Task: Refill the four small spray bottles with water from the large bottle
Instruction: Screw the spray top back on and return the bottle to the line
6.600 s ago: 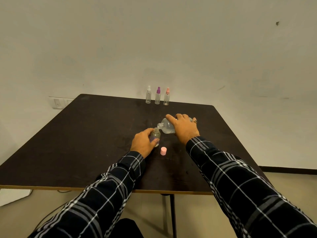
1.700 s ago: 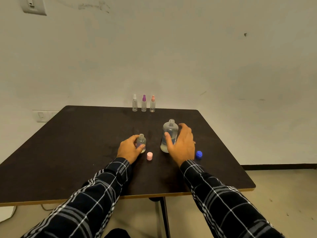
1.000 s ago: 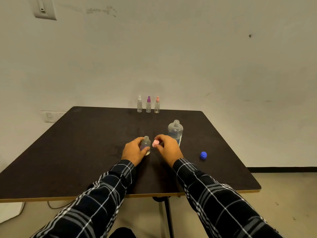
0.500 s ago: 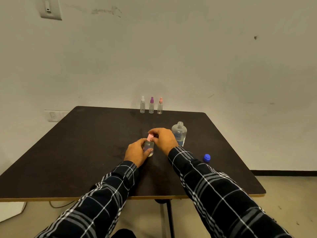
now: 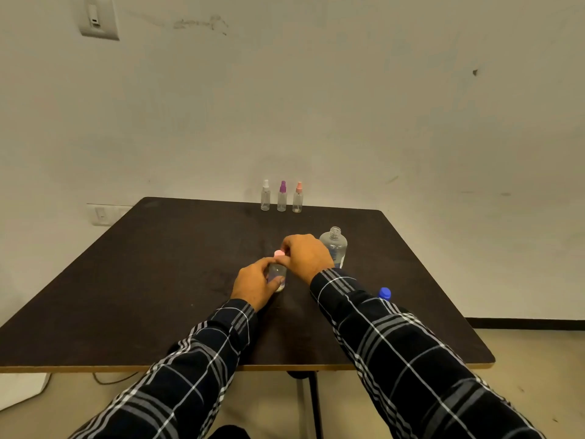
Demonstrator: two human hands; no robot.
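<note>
While the left hand (image 5: 253, 286) grips the small bottle (image 5: 277, 275) and holds it upright on the table (image 5: 158, 280), toward the front of the middle, the right hand (image 5: 305, 258) pinches the pink cap (image 5: 278, 253) at the bottle's neck, so the step in hand looks like closing this bottle after filling. Whether the cap is seated on the thread or only set on top cannot be told, because the fingers hide the joint. The large bottle (image 5: 334, 245) stands open just behind the right hand, and its blue cap (image 5: 384, 293) lies on the table beside the right sleeve. Three spray bottles, topped white (image 5: 265, 196), purple (image 5: 281, 197) and pink (image 5: 298, 198), stand in a row at the far edge, well apart from the hands. The next move, I judge, calls for turning the cap down while the left hand stops the body spinning, then setting this bottle aside and reaching for the far row. The uncapped large bottle sits near the right forearm's path and could be knocked.
</note>
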